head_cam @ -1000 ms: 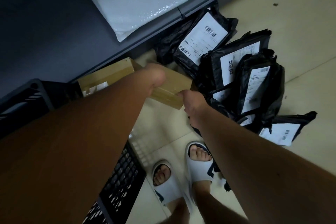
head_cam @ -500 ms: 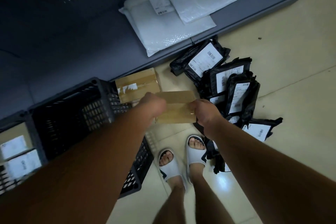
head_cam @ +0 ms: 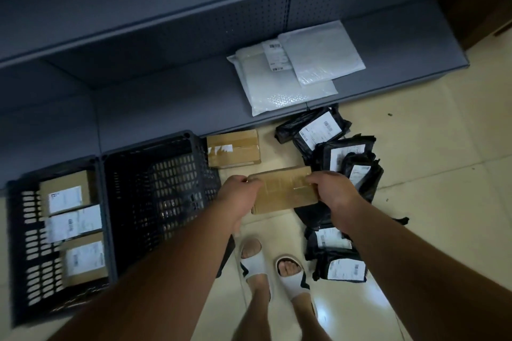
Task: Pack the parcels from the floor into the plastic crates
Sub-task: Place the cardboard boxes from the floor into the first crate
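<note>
So the flat brown cardboard parcel (head_cam: 282, 191) is up off the floor, held level above the tiles just right of the empty black slotted plastic crate (head_cam: 155, 202). Left hand (head_cam: 238, 199) grips its left end, right hand (head_cam: 332, 196) curls over the right end, fingers wrapped on both. The crate further left (head_cam: 16, 230) already has three labelled boxes. Risk imo: swinging it left too low and clipping the crate rim, or tripping on the black poly mailers (head_cam: 340, 158) piled right by the sandalled feet.
</note>
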Motion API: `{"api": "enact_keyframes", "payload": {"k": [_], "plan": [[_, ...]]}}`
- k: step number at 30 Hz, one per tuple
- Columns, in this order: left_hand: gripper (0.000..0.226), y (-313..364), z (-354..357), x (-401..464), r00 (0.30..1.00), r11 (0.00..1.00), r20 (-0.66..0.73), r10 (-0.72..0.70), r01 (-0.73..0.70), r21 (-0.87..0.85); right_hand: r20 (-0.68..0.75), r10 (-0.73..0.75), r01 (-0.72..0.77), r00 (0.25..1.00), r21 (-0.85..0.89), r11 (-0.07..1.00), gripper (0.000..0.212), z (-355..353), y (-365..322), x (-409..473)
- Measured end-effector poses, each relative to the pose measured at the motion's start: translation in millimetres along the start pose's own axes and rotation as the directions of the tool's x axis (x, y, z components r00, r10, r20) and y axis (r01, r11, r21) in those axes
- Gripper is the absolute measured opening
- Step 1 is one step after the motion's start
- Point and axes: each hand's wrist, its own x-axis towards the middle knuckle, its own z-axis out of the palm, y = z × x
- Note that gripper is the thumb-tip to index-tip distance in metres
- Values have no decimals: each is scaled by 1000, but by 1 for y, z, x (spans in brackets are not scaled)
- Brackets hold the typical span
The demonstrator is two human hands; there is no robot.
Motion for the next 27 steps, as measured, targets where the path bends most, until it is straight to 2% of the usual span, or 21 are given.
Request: {"api": "enact_keyframes", "payload": {"k": [4, 6, 7, 8, 10, 12, 16, 23, 27], "plan": [[78, -28, 3, 11, 998, 984, -8, -65, 62, -164, 72, -53, 58, 996, -69, 996, 21, 0, -2, -8], [92, -44, 5, 18, 995, 973, -27, -93, 85, -217, 86, -41, 48, 995, -79, 996, 20, 0, -3, -10], [92, -41, 4, 5, 993, 963, -34, -112, 101, -249, 94, -47, 55, 994, -85, 995, 18, 0, -3, -12], [82, -37, 2, -11, 992, 951, -37, -121, 105, -292, 97, -55, 63, 994, -85, 994, 16, 2, -5, -16], [43, -31, -3, -40, 992, 931, -35, -121, 101, -351, 98, -69, 77, 993, -82, 994, 21, 6, -7, -23], [24, -36, -12, -53, 992, 911, -42, -119, 92, -403, 98, -74, 84, 992, -101, 991, 33, 14, -10, -28], [20, -59, -41, -68, 993, 860, -92, -79, 21, -510, 165, -102, 127, 981, -145, 981, 27, 43, -14, -47], [18, -135, -98, -93, 984, 722, -124, -126, 5, -692, 278, -135, 210, 951, -262, 942, 29, 130, 12, -90], [33, -206, -131, -104, 972, 601, -181, -148, -57, -797, 351, -126, 258, 928, -360, 897, 31, 194, 44, -117]]}}
